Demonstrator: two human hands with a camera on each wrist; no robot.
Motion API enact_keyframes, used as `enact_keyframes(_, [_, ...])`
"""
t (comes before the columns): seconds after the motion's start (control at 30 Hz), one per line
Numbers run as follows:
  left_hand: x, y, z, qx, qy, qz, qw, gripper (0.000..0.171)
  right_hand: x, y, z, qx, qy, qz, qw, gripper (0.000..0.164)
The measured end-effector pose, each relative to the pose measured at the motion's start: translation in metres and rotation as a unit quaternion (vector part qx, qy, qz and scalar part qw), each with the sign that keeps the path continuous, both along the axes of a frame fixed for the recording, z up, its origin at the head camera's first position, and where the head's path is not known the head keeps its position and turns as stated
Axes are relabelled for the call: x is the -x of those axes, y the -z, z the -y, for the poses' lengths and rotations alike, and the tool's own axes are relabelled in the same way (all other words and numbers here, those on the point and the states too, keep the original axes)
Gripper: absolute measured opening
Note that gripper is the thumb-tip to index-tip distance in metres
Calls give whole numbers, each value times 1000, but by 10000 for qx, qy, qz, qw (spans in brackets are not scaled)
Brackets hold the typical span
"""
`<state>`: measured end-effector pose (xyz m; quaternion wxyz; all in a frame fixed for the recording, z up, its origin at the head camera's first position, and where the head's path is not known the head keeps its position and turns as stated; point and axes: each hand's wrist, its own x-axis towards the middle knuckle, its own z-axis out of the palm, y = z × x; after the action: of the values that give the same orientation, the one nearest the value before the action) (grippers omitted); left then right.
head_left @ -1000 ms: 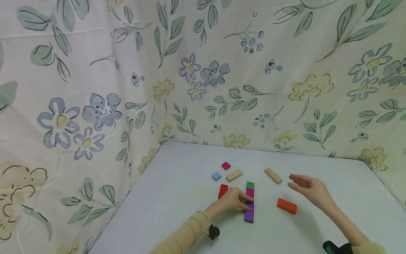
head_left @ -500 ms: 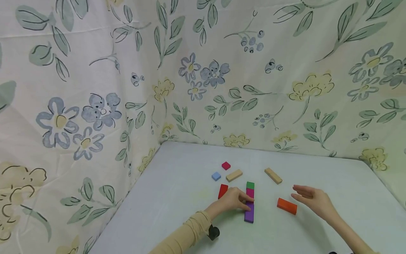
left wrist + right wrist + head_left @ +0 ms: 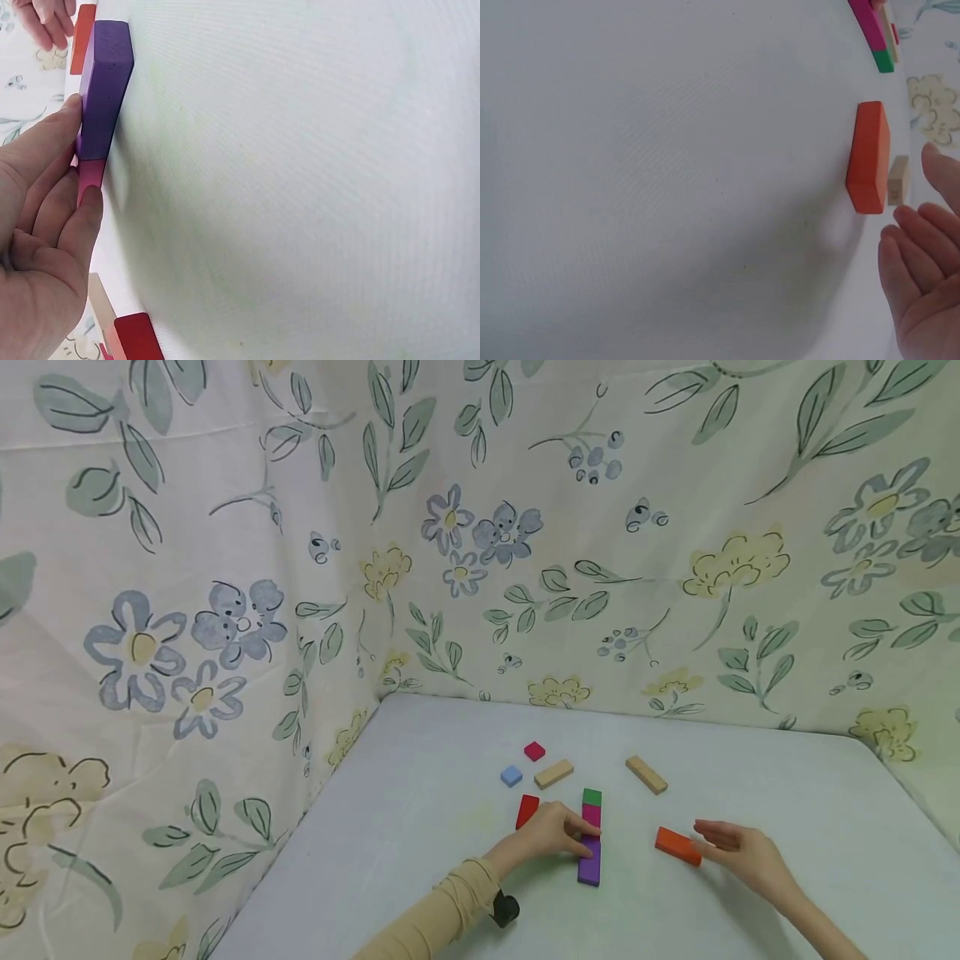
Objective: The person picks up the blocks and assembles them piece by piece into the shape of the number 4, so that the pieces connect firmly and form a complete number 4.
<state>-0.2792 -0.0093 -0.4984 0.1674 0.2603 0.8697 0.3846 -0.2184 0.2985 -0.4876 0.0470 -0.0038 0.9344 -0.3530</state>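
A purple block (image 3: 589, 864), a magenta block (image 3: 592, 814) and a green block (image 3: 592, 797) lie end to end in a row on the white table. My left hand (image 3: 551, 831) holds the row where purple meets magenta. In the left wrist view its thumb lies on the purple block (image 3: 105, 90) and a fingertip covers part of the magenta block (image 3: 91, 174). To the right lies an orange block (image 3: 678, 846). Beside its right end is my right hand (image 3: 750, 856), fingers spread from the thumb, holding nothing; the right wrist view shows the orange block (image 3: 868, 157) just beyond the fingertips.
Left of the row lies a red block (image 3: 527, 811). Behind are a light blue cube (image 3: 512, 776), a crimson cube (image 3: 534, 751) and two natural wood blocks, one left (image 3: 553, 774) and one right (image 3: 647, 775). A flowered cloth (image 3: 480, 635) hangs beyond the table (image 3: 390, 793).
My right hand has come down and towards me, from beside the right wood block to the orange block's right end. My left hand and the blocks stay where they were.
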Motion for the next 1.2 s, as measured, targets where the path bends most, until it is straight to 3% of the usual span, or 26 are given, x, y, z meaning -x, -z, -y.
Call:
enact_keyframes(0.73, [0,-1,0,-8,13,41,10000,34,-6,18,1,44,62,-140,9999,59])
enact_keyframes(1.2, [1,0,0,-16,44,26,10000,34,-9,21,6,-71,128,-328,9994,53])
